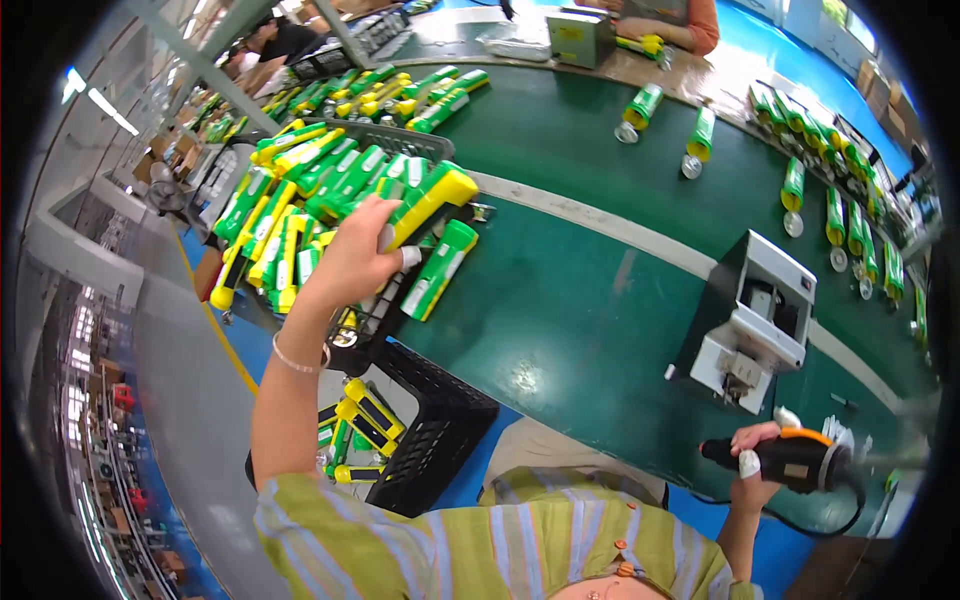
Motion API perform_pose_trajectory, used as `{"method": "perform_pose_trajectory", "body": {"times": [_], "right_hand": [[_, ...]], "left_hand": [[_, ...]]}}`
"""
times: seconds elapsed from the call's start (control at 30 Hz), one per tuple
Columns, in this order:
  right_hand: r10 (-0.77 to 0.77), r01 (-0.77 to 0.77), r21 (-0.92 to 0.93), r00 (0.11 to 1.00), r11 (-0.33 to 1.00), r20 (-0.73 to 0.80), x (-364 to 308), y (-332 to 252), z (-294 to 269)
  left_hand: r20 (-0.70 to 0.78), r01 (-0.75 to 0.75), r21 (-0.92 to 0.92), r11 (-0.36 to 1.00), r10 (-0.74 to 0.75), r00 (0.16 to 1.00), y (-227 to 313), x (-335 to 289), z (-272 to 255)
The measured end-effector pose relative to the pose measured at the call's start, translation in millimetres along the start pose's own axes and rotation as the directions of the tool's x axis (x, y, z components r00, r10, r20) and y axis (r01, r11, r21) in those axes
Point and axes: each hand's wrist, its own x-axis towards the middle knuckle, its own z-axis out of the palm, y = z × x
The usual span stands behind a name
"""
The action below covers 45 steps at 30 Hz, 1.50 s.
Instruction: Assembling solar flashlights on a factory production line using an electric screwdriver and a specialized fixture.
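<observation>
My left hand (362, 252) is closed around a green-and-yellow tube (432, 204) that looks like a flashlight body, at the near edge of a heaped pile. White covers sit on some of its fingertips. Under it, a dark crate (425, 143) is piled high with similar tubes (345, 175). Beside the hand, a loose green-and-yellow tube (440, 270) lies on the green worktable (560, 290). At the lower right, my right hand (755, 468) grips a black-and-orange electric screwdriver (790, 460) with a dark cable, its tip pointing left.
A grey metal device (760, 315) stands on the table, right of centre. Below the table edge, a black crate (440, 430) holds several yellow-and-black tubes. Farther back, tubes with clear discs (698, 140) lie along a green surface, where another person's arm (690, 30) rests.
</observation>
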Motion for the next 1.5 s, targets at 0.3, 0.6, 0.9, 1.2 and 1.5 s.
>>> {"method": "perform_pose_trajectory", "body": {"times": [0.3, 0.6, 0.9, 1.2, 1.5], "right_hand": [[-0.115, 0.109, 0.183, 0.993, 0.977, 0.022, 56.7, -49.0, 19.7], [-0.134, 0.130, 0.039, 0.984, 0.991, 0.117, 81.9, -41.9, 21.1], [0.021, -0.018, -0.021, 0.982, 1.000, 0.185, 81.6, -31.9, 23.4], [0.054, -0.114, 0.226, 0.966, 0.968, 0.254, 54.4, -41.4, 52.2], [0.129, -0.165, 0.071, 0.924, 0.984, 0.361, 48.6, -20.4, 56.3]], "left_hand": [[0.520, -0.196, -0.581, 0.790, 0.546, 0.657, 104.1, -32.5, 161.7], [0.140, -0.587, -0.154, 0.794, 0.606, 0.783, 169.5, -53.4, 200.1], [-0.015, -0.726, -0.028, 0.687, 0.726, 0.688, 229.6, -80.0, 250.2], [-0.165, -0.812, -0.221, 0.540, 0.800, 0.577, 261.0, -92.7, 290.1], [-0.198, -0.739, -0.375, 0.559, 0.731, 0.653, 261.1, -96.6, 295.1]]}}
